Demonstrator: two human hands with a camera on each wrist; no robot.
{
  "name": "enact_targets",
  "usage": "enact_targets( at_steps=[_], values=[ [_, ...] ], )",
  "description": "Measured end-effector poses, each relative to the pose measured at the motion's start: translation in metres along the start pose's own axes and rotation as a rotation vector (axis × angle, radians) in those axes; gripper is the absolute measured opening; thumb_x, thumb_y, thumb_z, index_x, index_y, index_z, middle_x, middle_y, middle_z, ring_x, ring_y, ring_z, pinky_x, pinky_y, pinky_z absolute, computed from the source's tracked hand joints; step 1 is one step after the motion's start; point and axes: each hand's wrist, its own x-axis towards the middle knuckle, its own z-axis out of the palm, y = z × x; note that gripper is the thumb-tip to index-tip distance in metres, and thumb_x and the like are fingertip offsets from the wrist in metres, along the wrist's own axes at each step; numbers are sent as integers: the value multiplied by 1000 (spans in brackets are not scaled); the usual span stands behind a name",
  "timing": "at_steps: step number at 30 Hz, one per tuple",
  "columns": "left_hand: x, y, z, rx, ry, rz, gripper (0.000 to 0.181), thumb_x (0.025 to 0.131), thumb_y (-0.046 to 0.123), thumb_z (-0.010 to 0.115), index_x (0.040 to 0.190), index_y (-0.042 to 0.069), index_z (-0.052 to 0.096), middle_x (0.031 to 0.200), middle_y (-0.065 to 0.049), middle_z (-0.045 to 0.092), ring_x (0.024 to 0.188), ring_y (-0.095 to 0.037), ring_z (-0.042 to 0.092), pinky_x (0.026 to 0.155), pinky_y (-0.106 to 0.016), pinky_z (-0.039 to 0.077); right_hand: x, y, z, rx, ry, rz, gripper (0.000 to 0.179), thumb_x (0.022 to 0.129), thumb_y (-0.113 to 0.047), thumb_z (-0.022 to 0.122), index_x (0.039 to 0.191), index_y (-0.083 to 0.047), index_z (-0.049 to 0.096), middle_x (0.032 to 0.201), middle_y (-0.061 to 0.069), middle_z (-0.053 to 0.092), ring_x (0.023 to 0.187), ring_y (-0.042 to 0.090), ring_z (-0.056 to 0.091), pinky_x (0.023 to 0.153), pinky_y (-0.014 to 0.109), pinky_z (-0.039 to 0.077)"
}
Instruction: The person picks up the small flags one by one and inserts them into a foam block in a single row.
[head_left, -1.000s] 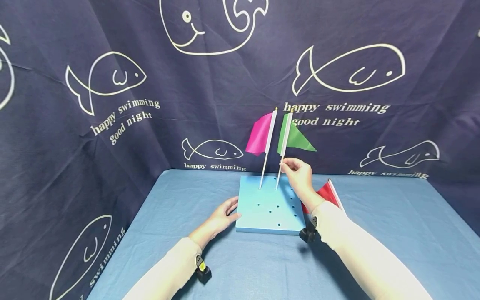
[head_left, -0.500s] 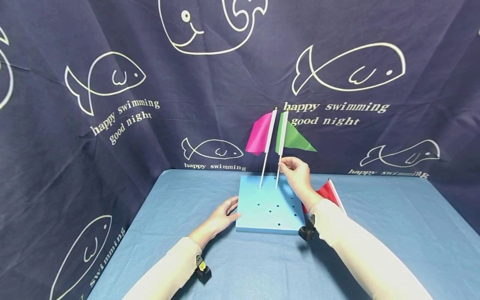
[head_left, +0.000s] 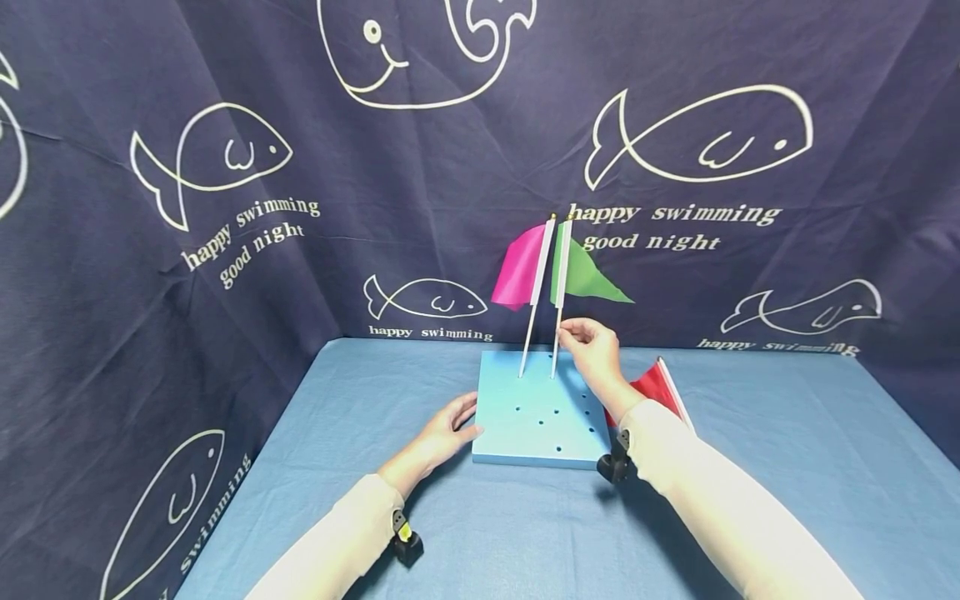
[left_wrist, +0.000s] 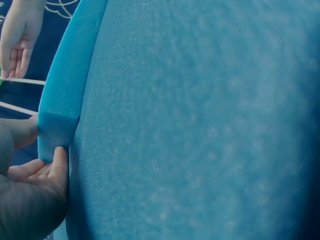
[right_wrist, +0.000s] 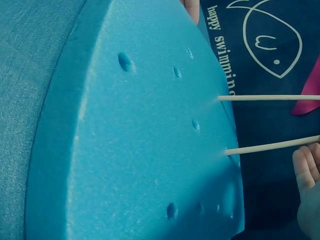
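A light-blue foam board (head_left: pixel 525 437) with several small holes lies on the table. My left hand (head_left: pixel 444 433) touches its left edge with thumb and fingers, as the left wrist view also shows at the foam's corner. Between thumb and fingertips, my right hand (head_left: pixel 597 350) pinches the thin stick of a green flag (head_left: pixel 592 275). That stick's lower end stands in a hole toward the board's back, leaning slightly right. Left of it, a pink flag (head_left: pixel 519 268) is planted in another hole. In the right wrist view, both sticks meet the board's surface.
A red flag (head_left: pixel 654 386) is to the right of the board, partly hidden behind the right forearm. Blue cloth (head_left: pixel 525 533) covers the table. A dark curtain (head_left: pixel 450 167) with fish drawings hangs behind and at the left.
My right hand has shifted slightly left, and the green flag's stick has tilted left to stand more upright, its top closer to the pink flag. My left hand stays put.
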Motion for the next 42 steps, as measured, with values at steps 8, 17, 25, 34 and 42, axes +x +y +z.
enact_targets(
  at_steps=[8, 17, 25, 34, 42],
  values=[
    [1, 1, -1, 23, -12, -1, 61, 95, 7, 59, 148, -3, 31, 153, -22, 35, 143, -35, 33, 117, -48, 28, -1, -1, -1, -35, -2, -18, 17, 87, -7, 71, 100, 3, 72, 94, 23, 72, 64, -6, 58, 61, 7, 48],
    [1, 0, 0, 9, -13, 1, 61, 95, 5, 59, 148, -3, 31, 153, -22, 35, 143, -34, 32, 117, -47, 27, -1, -1, -1, -51, 2, -18, 16, 87, -8, 71, 100, 2, 73, 92, 22, 72, 63, -6, 57, 60, 8, 47],
    [3, 1, 0, 12, 4, 1, 60, 95, 5, 58, 148, -2, 32, 153, -21, 35, 143, -34, 33, 117, -47, 28, -1, -1, -7, -34, 7, -23, 18, 86, -7, 71, 101, 4, 72, 94, 24, 72, 63, -6, 57, 61, 7, 48],
    [2, 0, 0, 5, 2, -3, 60, 95, 4, 58, 148, -3, 31, 153, -22, 35, 143, -34, 32, 116, -47, 29, -2, -2, -19, -99, -5, -28, 20, 87, -11, 72, 102, 2, 73, 95, 23, 72, 63, -9, 56, 61, 6, 47],
    [1, -3, 1, 3, 2, -10, 59, 96, 4, 57, 148, -3, 31, 153, -22, 34, 143, -34, 32, 116, -47, 30, -4, -3, -31, -131, -16, -18, 21, 87, -11, 72, 103, 2, 73, 97, 23, 73, 63, -8, 58, 62, 5, 48]
  ],
)
